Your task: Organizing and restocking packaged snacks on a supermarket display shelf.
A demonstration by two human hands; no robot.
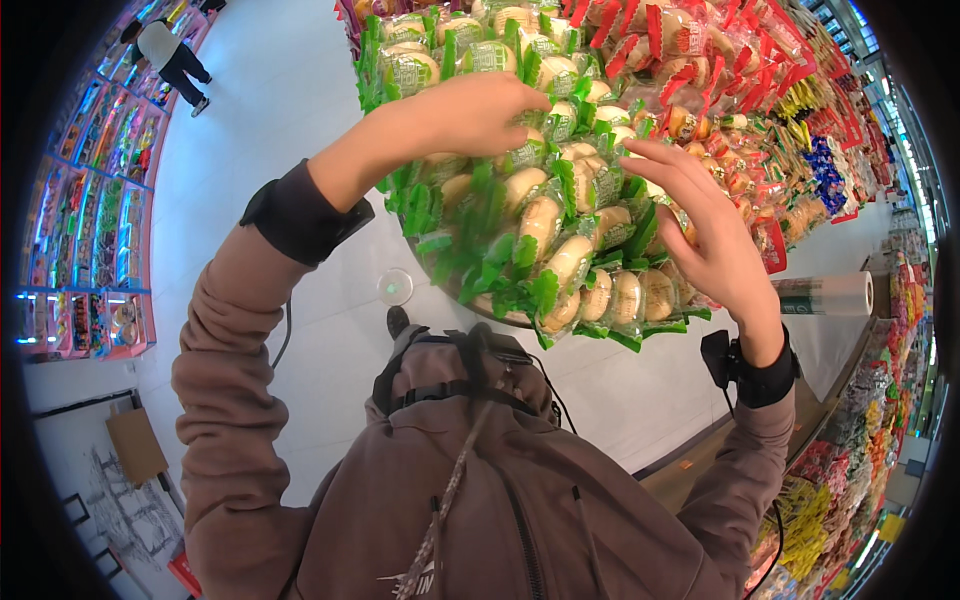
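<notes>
A heaped display of round pastries in clear wrappers with green ends (566, 259) lies before me. Over its upper left part reaches my left hand (491, 112), fingers bent downward at the wrapped pastries; whether it grips one is not plain. My right hand (701, 217) is over the right side of the green-edged packs, its fingers spread and nothing seen between them. Packs with red ends (682, 37) are piled beyond, at the upper right. One green-ended pack below my left forearm looks blurred.
A roll of clear plastic bags (832, 294) lies right of the display. More wrapped sweets fill a bin (817, 480) at the lower right. Lit shelves (97, 217) line the left side, where another person (169, 56) stands. A small round disc (395, 287) is on the floor.
</notes>
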